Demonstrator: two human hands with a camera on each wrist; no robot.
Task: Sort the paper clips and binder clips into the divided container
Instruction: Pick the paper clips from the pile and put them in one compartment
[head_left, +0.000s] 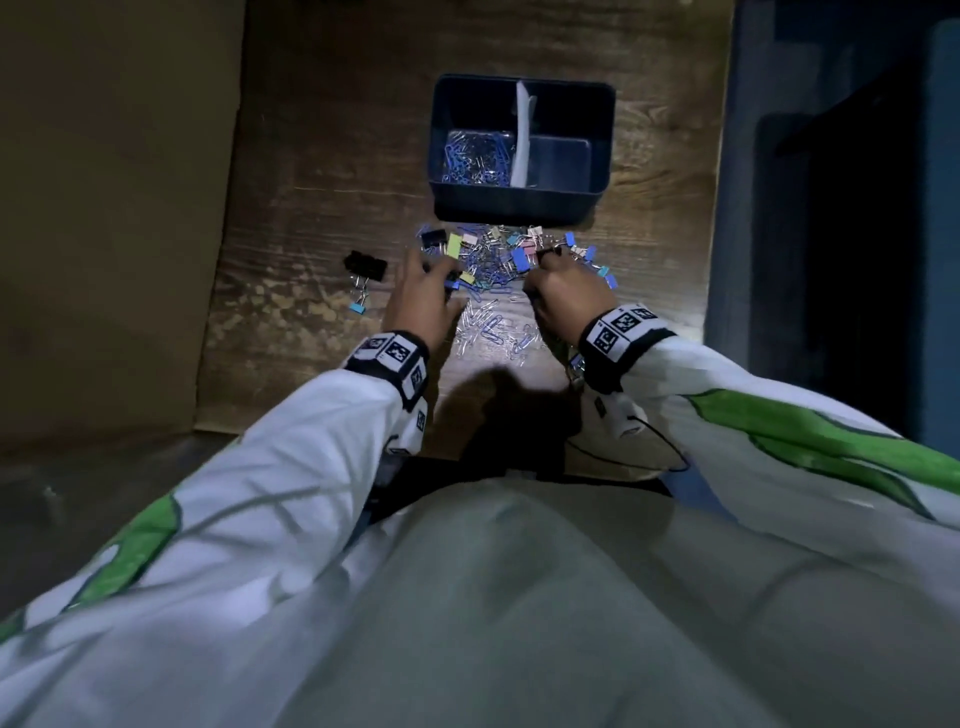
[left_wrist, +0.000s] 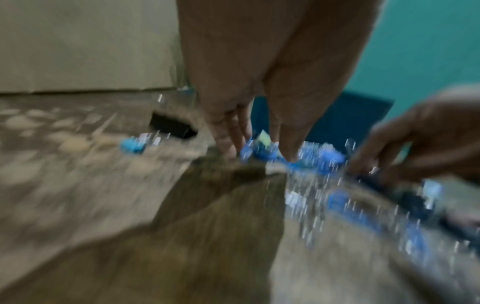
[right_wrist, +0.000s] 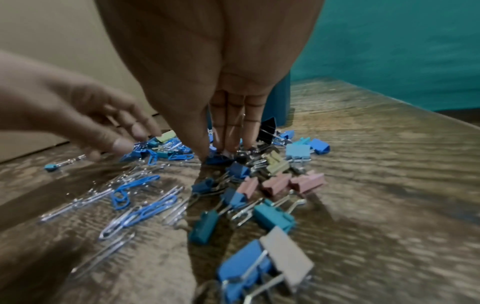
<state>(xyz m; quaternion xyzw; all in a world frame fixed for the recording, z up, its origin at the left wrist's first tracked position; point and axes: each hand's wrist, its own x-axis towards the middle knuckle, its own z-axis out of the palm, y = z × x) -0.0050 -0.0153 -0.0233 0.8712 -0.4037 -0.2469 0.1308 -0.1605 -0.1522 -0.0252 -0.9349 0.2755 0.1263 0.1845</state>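
Head view: divided container (head_left: 521, 150) on the desk (head_left: 322, 156); its left compartment holds paper clips (head_left: 475, 158), the right looks empty. Mixed pile (head_left: 498, 260) remains unsorted.

Left wrist view, blurred: left hand (left_wrist: 259, 86), fingers extended onto clips.

Right wrist view: right hand (right_wrist: 207, 72) fingers straight, tips among binder clips (right_wrist: 275, 183); grasp unclear.

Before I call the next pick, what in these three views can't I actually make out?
- Left wrist view: motion blur smears the clip pile; clip types unreadable.
- Left hand: what its grip holds, if anything, can't be told in any view.
- Right hand: the palm hides whatever its fingertips touch.
- Divided container: right compartment looks empty, but it is dim in the head view.
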